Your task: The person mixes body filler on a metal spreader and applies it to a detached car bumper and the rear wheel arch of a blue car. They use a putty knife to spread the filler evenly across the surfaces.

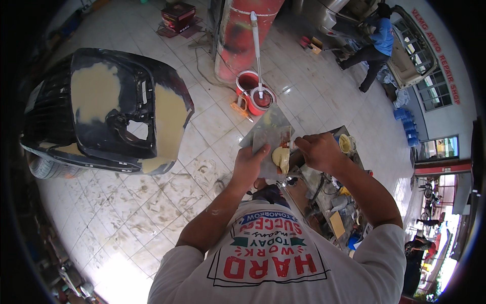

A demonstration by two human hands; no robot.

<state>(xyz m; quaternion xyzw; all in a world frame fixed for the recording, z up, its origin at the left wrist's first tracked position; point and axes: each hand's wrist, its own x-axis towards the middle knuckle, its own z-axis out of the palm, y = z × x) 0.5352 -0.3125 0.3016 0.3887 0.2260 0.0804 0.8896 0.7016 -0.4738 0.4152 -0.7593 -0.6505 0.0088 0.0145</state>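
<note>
A flat grey metal sheet (270,120) is gripped by my left hand (248,164), its thumb lying over the top face. On the sheet sits a lump of pale yellow putty (281,159). My right hand (321,151) is closed at the sheet's right edge, pinching something small beside the putty; its kind is too hard to make out. Off to the left, a black car bumper (109,129) carries broad patches of dried beige putty (95,92).
A cluttered bench (336,202) with tools and an open tub (345,144) stands to my right. Ahead are a red mop bucket (248,81) and a red pillar (243,40). Another person (377,43) works at a vehicle far right. A tire (48,167) lies under the bumper.
</note>
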